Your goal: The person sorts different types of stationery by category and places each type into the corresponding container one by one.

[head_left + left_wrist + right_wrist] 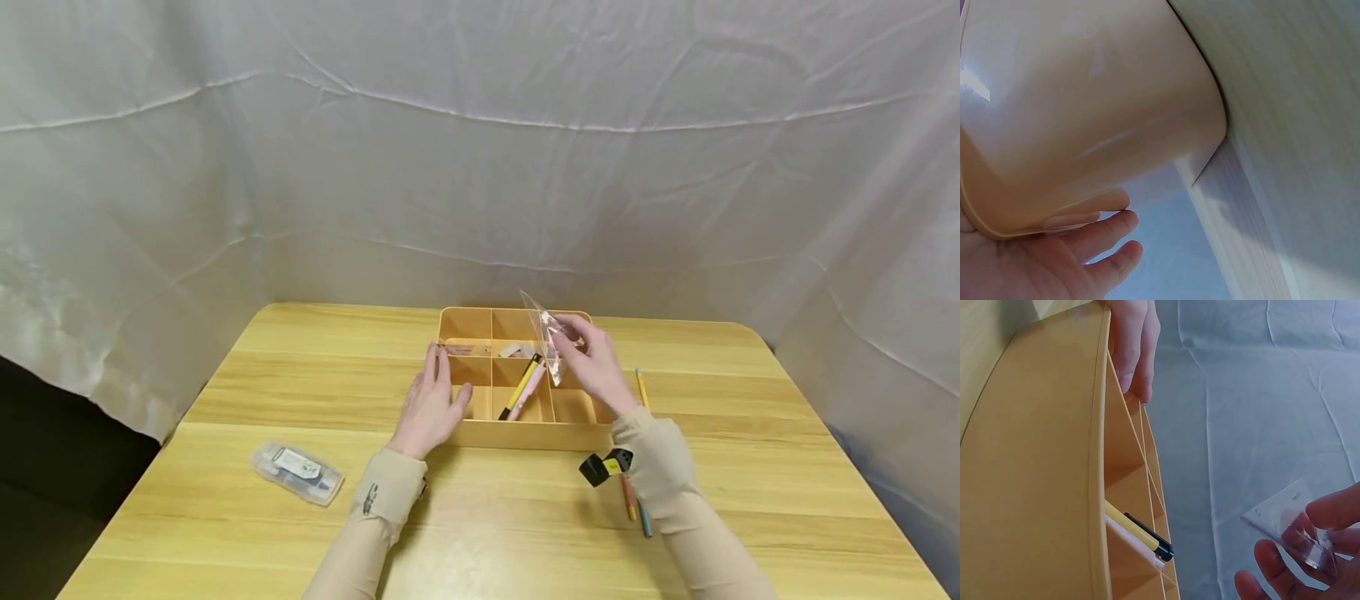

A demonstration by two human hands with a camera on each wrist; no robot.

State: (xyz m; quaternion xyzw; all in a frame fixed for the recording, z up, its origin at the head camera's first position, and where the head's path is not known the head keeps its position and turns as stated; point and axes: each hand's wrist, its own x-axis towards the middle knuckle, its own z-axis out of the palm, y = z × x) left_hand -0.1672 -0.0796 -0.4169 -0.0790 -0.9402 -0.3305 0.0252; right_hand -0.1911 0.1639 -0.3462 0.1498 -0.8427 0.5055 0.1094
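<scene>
Head view: pale curtain (pixel 480 192) behind a wood table (pixel 750 458). Orange tray (pixel 525 435) sits on the table, two rows of three compartments. Left hand (pixel 433 404) straddles the tray's left wall, fingers fairly straight, thumb spread away from them over the front-left compartment. Right hand (pixel 594 362) is over the tray's right side, thumb and fingers pinching a clear plastic triangle (pixel 545 329). Triangle is tilted, held up above the tray; right wrist view agrees. Clear case (pixel 297 472) with a white label lies left of the tray, well apart. Pencils (pixel 642 387) lie right of the tray, partly under the right sleeve (pixel 656 458). Yellow-black pen (pixel 521 388) and pink pen (pixel 529 390) lean side by side in the front-middle compartment. Small white piece (pixel 512 350) in back-middle, can't tell what.
</scene>
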